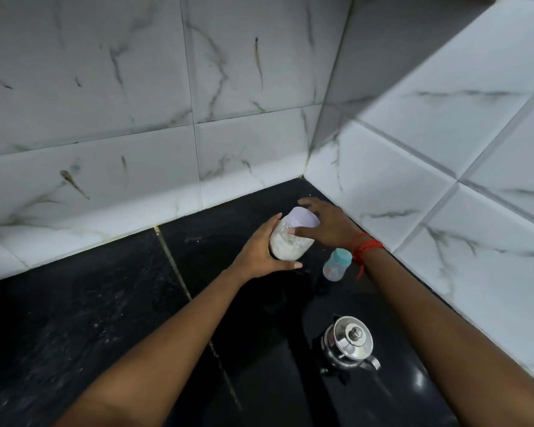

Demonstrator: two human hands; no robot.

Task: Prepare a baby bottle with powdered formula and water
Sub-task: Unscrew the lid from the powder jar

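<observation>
Our left hand (261, 252) grips clear powder-filled jar (290, 246), tilted above black stone table (105, 334); right hand (327, 224) clasps its pale lilac lid (304, 218). Teal-capped clear baby bottle (336, 265) stands just beside. Risk, we judge: tilted jar spills powder once lid loosens; right wrist may topple bottle.

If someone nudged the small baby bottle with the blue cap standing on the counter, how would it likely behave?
The baby bottle looks empty through its clear body, so it is probably light and would slide or tip easily. It is narrow and upright, capped on top, so likely top-heavy. The glossy black counter probably offers little grip.
</observation>
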